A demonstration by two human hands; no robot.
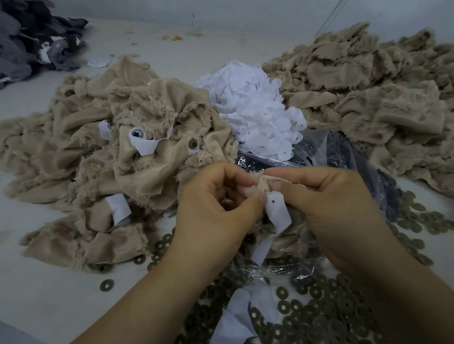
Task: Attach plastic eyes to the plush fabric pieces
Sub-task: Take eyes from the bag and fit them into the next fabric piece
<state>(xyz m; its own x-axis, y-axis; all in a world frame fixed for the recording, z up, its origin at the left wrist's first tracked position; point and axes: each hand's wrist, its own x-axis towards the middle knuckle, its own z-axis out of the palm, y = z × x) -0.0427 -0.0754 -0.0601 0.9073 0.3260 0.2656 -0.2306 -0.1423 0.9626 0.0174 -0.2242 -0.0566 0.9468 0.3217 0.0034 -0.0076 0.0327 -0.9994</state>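
The left hand point(215, 202) and the right hand point(317, 198) both pinched one small beige plush piece point(263, 186) between thumb and fingertips, held up just above the worktop point(49, 293), in front of the person. A white backing patch point(278, 211) with a small hole hung from it between the two hands. The piece looked very light and soft, so it would probably fold and slip easily; I think the best place to hold it was close around the hole, where the fabric is flat, not at the fluffy edge. No plastic eye was visible in the hands (perhaps hidden in the fold).

A clear plastic bag point(317, 146) lay open behind the hands, with dark small parts inside; I could not tell what they were. Many dark ring washers point(309, 319) were spread loose on the worktop near the wrists, partly on crumpled plastic film. On the left, a pile of finished pieces point(136, 143) showed one fitted eye point(137, 132). A heap of white patches point(255, 105) and a pile of plain beige pieces point(382, 95) lay behind and to the right
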